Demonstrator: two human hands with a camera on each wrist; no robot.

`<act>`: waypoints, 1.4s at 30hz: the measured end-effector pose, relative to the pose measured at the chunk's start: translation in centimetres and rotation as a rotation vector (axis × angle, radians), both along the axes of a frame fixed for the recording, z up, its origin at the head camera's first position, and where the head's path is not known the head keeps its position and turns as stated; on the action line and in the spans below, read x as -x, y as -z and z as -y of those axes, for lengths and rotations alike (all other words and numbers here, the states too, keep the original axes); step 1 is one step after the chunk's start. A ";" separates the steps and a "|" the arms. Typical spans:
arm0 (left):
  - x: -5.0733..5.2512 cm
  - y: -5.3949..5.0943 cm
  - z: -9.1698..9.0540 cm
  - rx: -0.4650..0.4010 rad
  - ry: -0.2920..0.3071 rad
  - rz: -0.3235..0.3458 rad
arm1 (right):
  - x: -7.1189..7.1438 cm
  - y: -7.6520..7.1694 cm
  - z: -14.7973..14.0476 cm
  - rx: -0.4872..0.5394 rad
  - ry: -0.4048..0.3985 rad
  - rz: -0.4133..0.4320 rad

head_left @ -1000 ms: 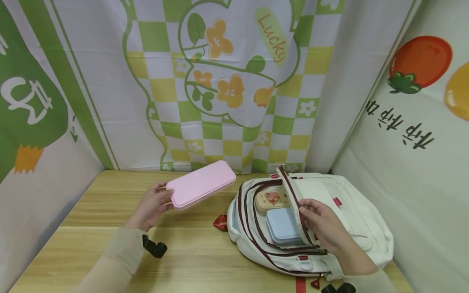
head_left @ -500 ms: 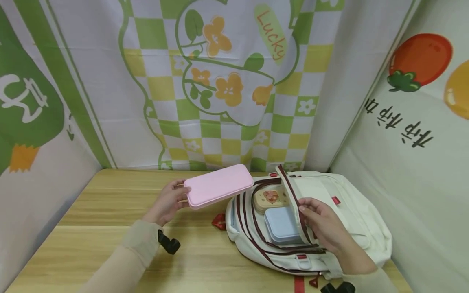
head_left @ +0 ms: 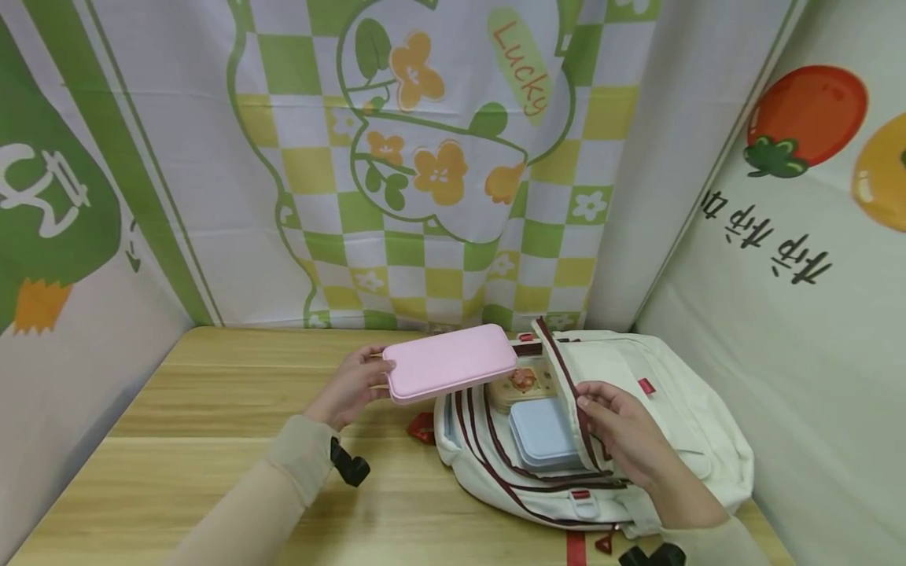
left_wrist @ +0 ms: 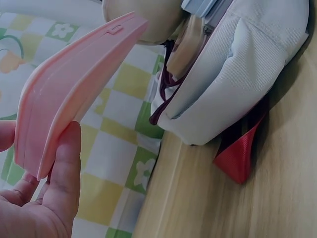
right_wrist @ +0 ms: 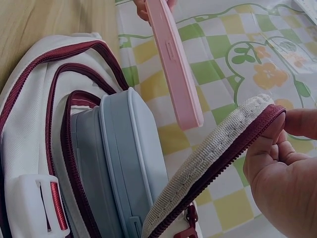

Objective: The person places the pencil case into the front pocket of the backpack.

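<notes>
A flat pink case (head_left: 453, 362) with rounded corners is held in the air by its left end in my left hand (head_left: 354, 385), thumb on top and fingers beneath. Its far end overhangs the edge of a white backpack (head_left: 672, 409) lying on the table. My right hand (head_left: 626, 424) pinches the zippered edge of the backpack's front flap (right_wrist: 218, 163) and keeps it raised. Inside the unzipped pocket sit a light blue box (head_left: 545, 432) and a tan box with a printed picture (head_left: 524, 383), the latter partly covered by the pink case.
The backpack rests on a wooden table (head_left: 212, 409), with a red tab (head_left: 422, 428) sticking out at its left and a white buckle (head_left: 584, 504) at its front. A patterned curtain (head_left: 439, 259) hangs behind the table; printed cloth (head_left: 800, 314) stands at the right.
My left hand has carried the pink case rightward, from above the bare table to over the backpack's left edge. My right hand still holds the flap in about the same place.
</notes>
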State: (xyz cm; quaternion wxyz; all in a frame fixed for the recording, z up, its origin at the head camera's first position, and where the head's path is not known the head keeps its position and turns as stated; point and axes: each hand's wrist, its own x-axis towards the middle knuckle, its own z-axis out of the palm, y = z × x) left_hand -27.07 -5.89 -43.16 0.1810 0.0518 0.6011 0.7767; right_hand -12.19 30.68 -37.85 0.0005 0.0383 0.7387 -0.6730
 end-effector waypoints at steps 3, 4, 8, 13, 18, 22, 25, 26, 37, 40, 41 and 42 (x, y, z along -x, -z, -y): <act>0.0 0.2 -0.8 0.012 0.010 0.003 | -0.1 0.1 0.0 -0.001 0.002 -0.002; 0.0 0.3 -1.1 0.017 0.013 0.005 | -0.1 0.1 0.0 0.001 0.002 -0.003; 0.0 0.5 -2.0 0.033 0.014 0.017 | -0.1 0.1 0.1 0.019 0.006 -0.011; -0.1 0.8 -3.1 0.044 0.024 0.025 | -0.2 0.1 0.2 0.035 0.010 -0.014; 0.1 1.2 -4.1 0.064 0.036 0.038 | -0.3 0.2 0.1 0.039 0.007 -0.014; 0.3 1.6 -5.0 0.077 0.032 0.040 | -0.3 0.2 0.1 0.042 0.006 -0.021; 0.5 1.9 -5.6 0.081 0.030 0.043 | -0.3 0.2 0.1 0.044 0.003 -0.026; 0.6 1.9 -5.8 0.082 0.033 0.042 | -0.3 0.2 0.1 0.044 0.001 -0.027; 1.2 2.4 -7.7 0.082 0.047 0.063 | -0.2 0.2 0.1 0.049 0.003 -0.017; 1.4 2.7 -8.2 0.088 0.046 0.069 | -0.2 0.2 0.2 0.046 0.011 -0.012; 1.4 2.7 -8.3 0.090 0.046 0.070 | -0.2 0.2 0.2 0.041 0.007 -0.014; 1.5 2.8 -8.5 0.092 0.047 0.069 | -0.2 0.1 0.3 0.038 0.006 -0.014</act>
